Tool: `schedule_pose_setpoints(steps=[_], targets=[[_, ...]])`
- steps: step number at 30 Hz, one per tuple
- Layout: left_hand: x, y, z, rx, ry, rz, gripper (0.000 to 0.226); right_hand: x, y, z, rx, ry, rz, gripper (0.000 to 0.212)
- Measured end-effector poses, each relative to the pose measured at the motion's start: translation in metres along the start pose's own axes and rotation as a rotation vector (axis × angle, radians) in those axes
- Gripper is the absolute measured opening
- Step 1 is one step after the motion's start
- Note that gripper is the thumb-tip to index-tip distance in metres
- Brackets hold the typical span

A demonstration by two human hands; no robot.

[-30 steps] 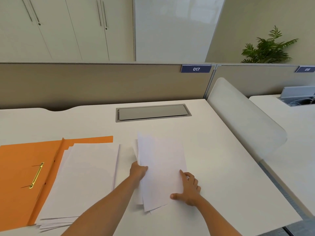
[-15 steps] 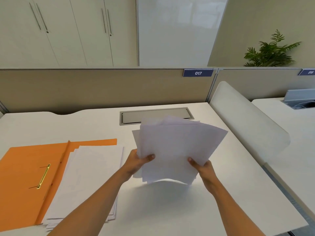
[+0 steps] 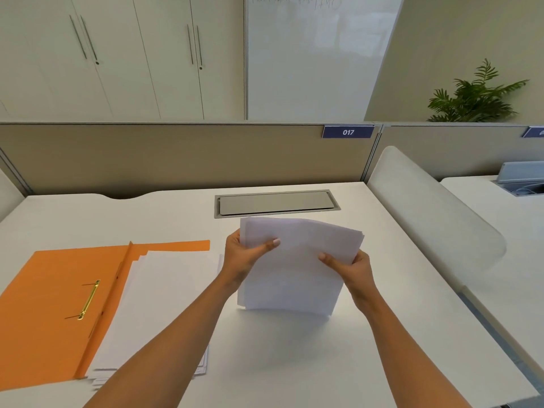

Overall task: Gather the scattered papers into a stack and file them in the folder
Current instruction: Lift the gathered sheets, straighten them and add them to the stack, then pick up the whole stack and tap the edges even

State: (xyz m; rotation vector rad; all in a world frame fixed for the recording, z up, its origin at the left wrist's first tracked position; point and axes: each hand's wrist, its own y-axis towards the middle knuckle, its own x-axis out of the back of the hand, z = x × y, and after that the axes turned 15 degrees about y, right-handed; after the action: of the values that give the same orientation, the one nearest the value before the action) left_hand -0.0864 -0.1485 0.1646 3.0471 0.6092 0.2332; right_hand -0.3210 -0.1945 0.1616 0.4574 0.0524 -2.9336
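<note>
Fingers of left hand and right hand grip papers.

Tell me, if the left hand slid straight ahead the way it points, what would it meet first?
The left hand grips the paper sheaf, so that first; beyond it, likely the grey desk hatch, though height is unclear.

The light was bright, soft and even. The sheaf of white paper sheets gripped between my left hand and right hand threw only a faint, blurred shadow on the matte white desk top just beneath its lower edge. Far beyond my hands, the glossy white whiteboard carried pale reflected patches. The tall cream cabinet doors beyond my left hand leaned, bent by the wide lens. Fine detail was slightly soft throughout.
</note>
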Motion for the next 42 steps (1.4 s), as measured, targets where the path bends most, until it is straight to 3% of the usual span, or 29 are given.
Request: schedule_pose_setpoints(steps=[3,5,8,11,13,18,22,32,38,42], targets=[[-0.010,-0.005,0.006,0.062,-0.042,-0.026,0.043,-0.004,-0.002,-0.008,-0.027,-0.010,-0.011,0.042],[-0.015,-0.010,0.021,0.093,-0.024,-0.014,0.043,0.000,-0.002,-0.022,-0.066,-0.062,-0.017,0.033],[-0.011,-0.016,0.060,0.177,0.194,0.058,0.039,0.019,-0.004,-0.059,-0.218,-0.302,0.040,0.017],[0.005,-0.019,0.090,0.230,0.393,0.133,0.056,0.036,-0.009,-0.093,-0.327,-0.540,0.076,0.033],[0.018,-0.017,0.090,0.233,0.445,0.092,0.049,0.030,-0.012,-0.101,-0.311,-0.593,0.101,0.034],[0.071,-0.006,0.079,0.272,0.622,-0.087,0.039,-0.041,-0.018,-0.105,-0.246,-0.577,0.189,0.055],[0.131,-0.014,0.092,0.342,0.756,-0.195,0.042,-0.103,-0.031,-0.129,-0.331,-0.569,0.290,0.067],[0.224,-0.055,0.144,0.481,0.726,-0.289,0.047,-0.188,-0.069,-0.183,-0.484,-0.546,0.416,0.066],[0.224,-0.060,0.167,0.639,1.004,-0.195,0.065,-0.189,-0.077,-0.199,-0.418,-0.628,0.267,0.068],[0.213,-0.057,0.171,0.643,1.105,-0.204,0.068,-0.184,-0.076,-0.205,-0.410,-0.624,0.164,0.074]])
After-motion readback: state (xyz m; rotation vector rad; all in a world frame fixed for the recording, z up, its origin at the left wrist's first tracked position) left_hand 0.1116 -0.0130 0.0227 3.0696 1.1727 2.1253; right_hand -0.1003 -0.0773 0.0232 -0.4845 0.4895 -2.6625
